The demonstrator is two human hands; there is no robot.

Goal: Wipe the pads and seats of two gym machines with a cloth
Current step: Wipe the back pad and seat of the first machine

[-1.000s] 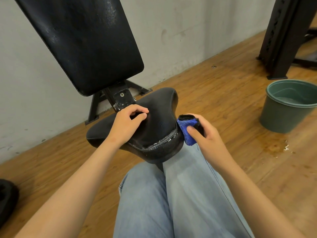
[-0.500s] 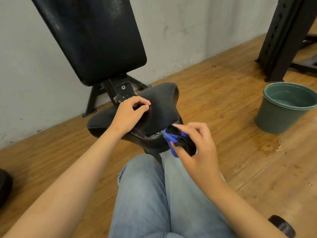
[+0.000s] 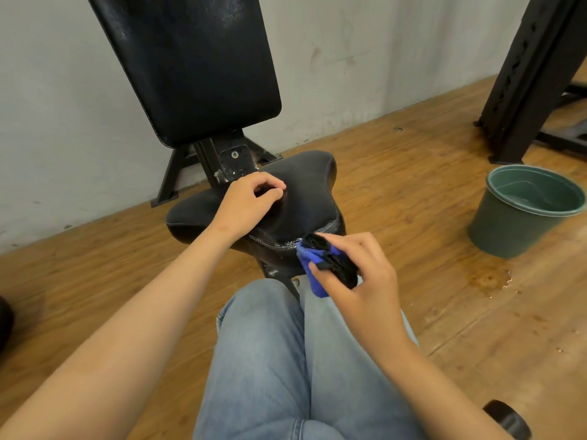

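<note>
A black padded seat (image 3: 305,185) stands in front of me, with a tilted black back pad (image 3: 193,65) above it on a black frame. My left hand (image 3: 246,203) rests on the middle of the seat, fingers curled with nothing in them. My right hand (image 3: 359,274) grips a folded blue and black cloth (image 3: 320,268) at the seat's near front edge, where the worn seam looks wet.
A green bucket (image 3: 521,211) with water stands on the wooden floor to the right, with wet spots beside it. A black machine upright (image 3: 527,77) rises at the far right. A grey wall runs behind the seat. My jeans-clad legs (image 3: 286,360) fill the foreground.
My right hand has brought the cloth from the seat's right side round to its near front edge. My left hand has stayed on the seat.
</note>
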